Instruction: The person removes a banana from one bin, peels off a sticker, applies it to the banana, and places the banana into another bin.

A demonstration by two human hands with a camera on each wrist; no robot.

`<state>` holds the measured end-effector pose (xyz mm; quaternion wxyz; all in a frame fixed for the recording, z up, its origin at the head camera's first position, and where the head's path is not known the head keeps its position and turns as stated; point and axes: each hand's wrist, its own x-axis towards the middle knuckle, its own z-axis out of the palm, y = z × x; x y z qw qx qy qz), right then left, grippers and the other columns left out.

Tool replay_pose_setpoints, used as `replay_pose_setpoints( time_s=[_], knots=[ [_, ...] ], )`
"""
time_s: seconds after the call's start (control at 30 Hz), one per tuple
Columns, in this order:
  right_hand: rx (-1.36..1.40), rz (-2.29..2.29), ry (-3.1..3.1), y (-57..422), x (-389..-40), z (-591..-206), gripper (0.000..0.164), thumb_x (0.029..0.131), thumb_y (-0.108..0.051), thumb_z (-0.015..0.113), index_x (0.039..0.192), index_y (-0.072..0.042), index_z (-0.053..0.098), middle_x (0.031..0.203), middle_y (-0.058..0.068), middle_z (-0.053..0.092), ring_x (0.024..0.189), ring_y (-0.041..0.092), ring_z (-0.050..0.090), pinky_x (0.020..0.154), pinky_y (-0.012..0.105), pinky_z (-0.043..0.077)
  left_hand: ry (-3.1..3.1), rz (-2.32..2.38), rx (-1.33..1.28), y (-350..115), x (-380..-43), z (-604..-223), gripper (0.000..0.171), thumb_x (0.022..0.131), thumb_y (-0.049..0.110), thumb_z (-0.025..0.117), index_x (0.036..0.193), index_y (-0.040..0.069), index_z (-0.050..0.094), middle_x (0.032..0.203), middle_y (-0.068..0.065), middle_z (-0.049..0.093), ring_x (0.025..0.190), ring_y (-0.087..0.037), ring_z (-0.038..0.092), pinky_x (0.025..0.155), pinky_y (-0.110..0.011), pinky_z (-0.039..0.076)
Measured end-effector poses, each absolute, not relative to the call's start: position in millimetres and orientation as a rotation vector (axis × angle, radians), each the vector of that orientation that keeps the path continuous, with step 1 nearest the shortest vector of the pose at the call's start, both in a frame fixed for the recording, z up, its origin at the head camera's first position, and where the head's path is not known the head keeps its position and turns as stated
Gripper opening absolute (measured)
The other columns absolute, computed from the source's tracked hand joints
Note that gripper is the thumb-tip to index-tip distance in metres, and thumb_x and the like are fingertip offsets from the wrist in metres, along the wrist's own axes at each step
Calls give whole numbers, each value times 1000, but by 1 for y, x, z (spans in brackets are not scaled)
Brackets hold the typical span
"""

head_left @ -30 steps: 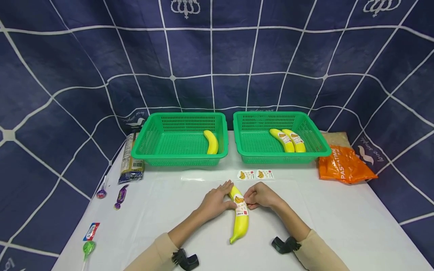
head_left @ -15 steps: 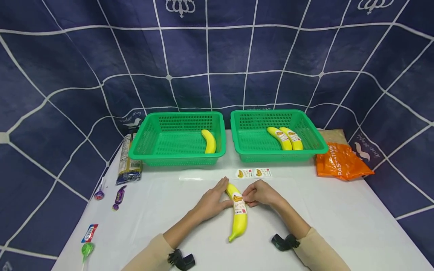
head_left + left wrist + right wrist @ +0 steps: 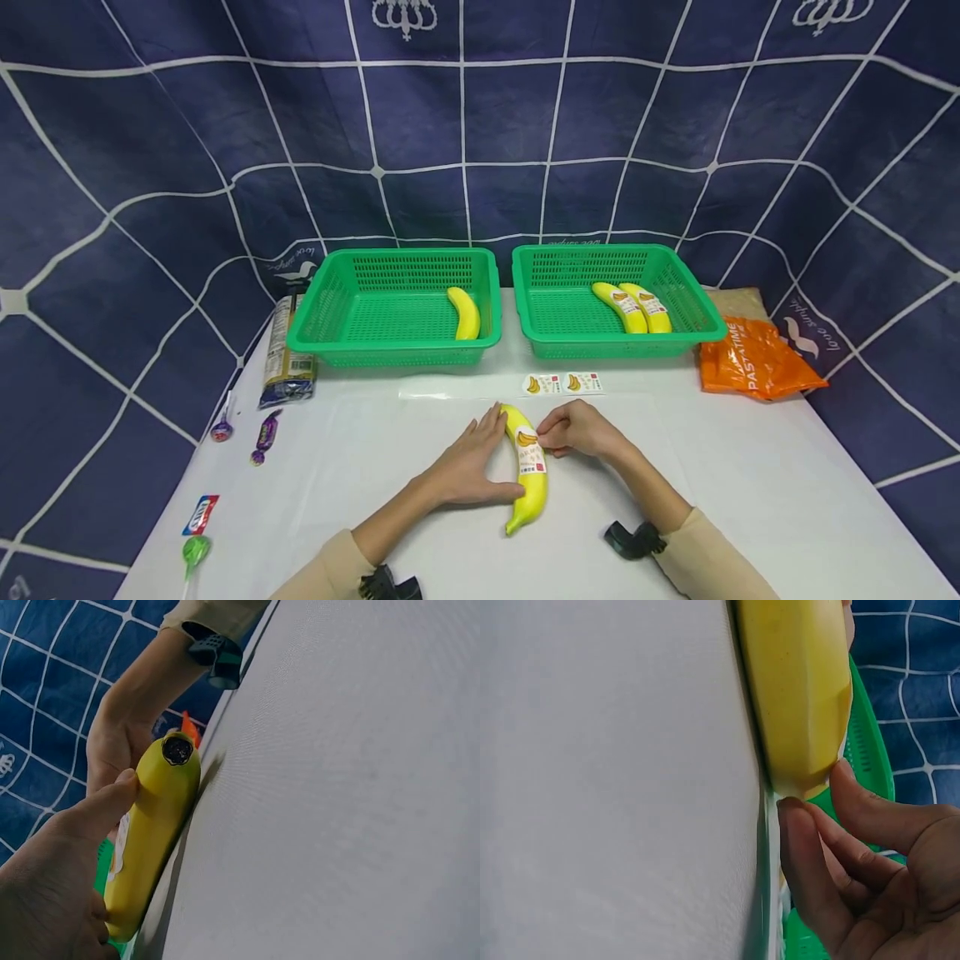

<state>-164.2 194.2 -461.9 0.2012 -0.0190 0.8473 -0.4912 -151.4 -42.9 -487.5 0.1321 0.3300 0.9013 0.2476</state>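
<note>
A yellow banana point(image 3: 533, 490) lies on the white table with a printed sticker point(image 3: 529, 452) around its middle. My left hand point(image 3: 467, 465) holds it from the left side, fingertips by the far end and thumb over the lower part. In the left wrist view, that thumb point(image 3: 112, 796) rests near the dark tip of the banana point(image 3: 154, 817). From the right, the curled fingers of my right hand point(image 3: 577, 428) work at the sticker's right edge. In the right wrist view, the thumb point(image 3: 855, 796) touches that edge, while the index fingertip meets the banana's side.
Two green baskets point(image 3: 393, 345) stand behind, one with a plain banana point(image 3: 465, 313), the other with two stickered bananas point(image 3: 648, 309). Two spare stickers point(image 3: 562, 383) lie before them. An orange pasta bag point(image 3: 753, 360) sits right; a food packet point(image 3: 289, 354) and sweets point(image 3: 265, 436) lie left.
My left thumb has slid from the sticker's left edge down to the banana's lower part, spreading the hand. My right hand stays at the sticker's right edge.
</note>
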Motion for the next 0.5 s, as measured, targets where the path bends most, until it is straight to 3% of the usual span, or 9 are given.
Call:
replay_pose_setpoints(
  time_s=[0.3, 0.5],
  knots=[
    [1, -1208, 2649, 177, -150, -449, 24, 77, -13, 82, 97, -4, 74, 79, 0, 71, 70, 10, 63, 62, 22, 52, 2644, 695, 965, -41, -151, -490, 118, 76, 81, 55, 157, 6, 12, 166, -9, 4, 153, -19, 8, 124, -45, 17],
    [-16, -1110, 2769, 158, -134, -439, 40, 73, -17, 85, 107, -2, 72, 79, -1, 69, 71, 9, 60, 60, 24, 50, 2650, 688, 962, -42, -150, -492, 118, 76, 82, 53, 157, 6, 13, 166, -8, 3, 153, -19, 9, 124, -45, 17]
  ],
)
